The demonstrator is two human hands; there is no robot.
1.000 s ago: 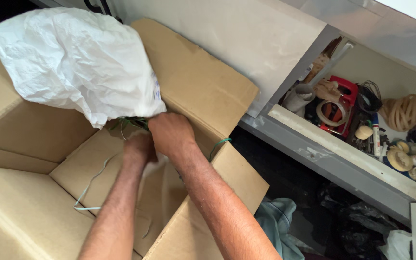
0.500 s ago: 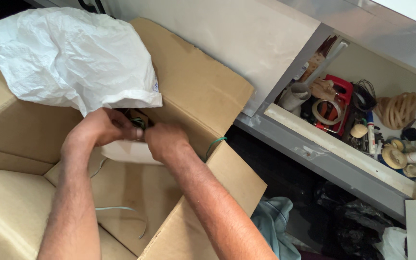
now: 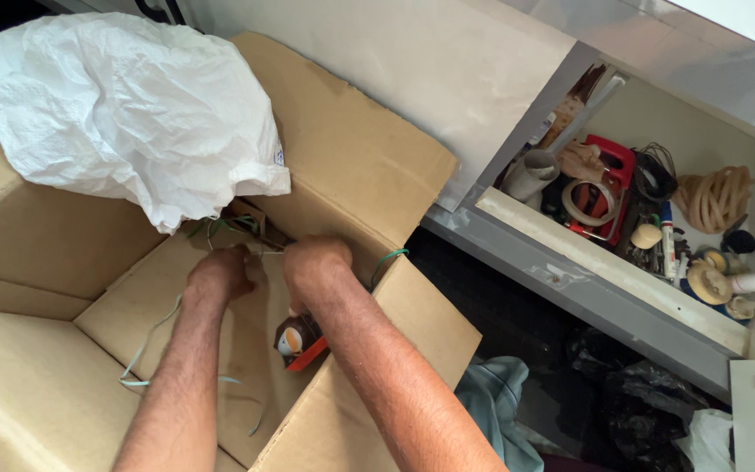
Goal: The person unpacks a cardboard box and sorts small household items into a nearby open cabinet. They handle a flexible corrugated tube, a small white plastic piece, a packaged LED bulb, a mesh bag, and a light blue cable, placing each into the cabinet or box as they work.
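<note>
- Since the earlier frame, the left hand (image 3: 218, 273) has been lowered and drawn back from under the white plastic bag (image 3: 120, 109), and a small penguin-patterned item with an orange edge (image 3: 298, 342) has come into view below the right hand (image 3: 315, 262).
- Both hands are seen inside a large open cardboard box (image 3: 37, 385), close together, near the box's far inner wall.
- The left hand is curled closed; what it grips cannot be told, though thin green wire (image 3: 220, 226) runs just above it.
- The right hand is also curled closed, its fingers hidden, so its hold cannot be told; the penguin item sits directly under its wrist.
- The tangle of green wire lies at the lower edge of the white bag, between the bag and the two hands.
- The white bag is draped over the box's back left corner.
- A pale green strap (image 3: 146, 350) trails along the box floor beside the left forearm.
- A green loop (image 3: 392, 257) is seen at the box's right flap.
- To the right, an open drawer (image 3: 613, 280) is filled with clutter, including a roll of tape (image 3: 593, 202) and coiled tan tubing (image 3: 716, 197).
</note>
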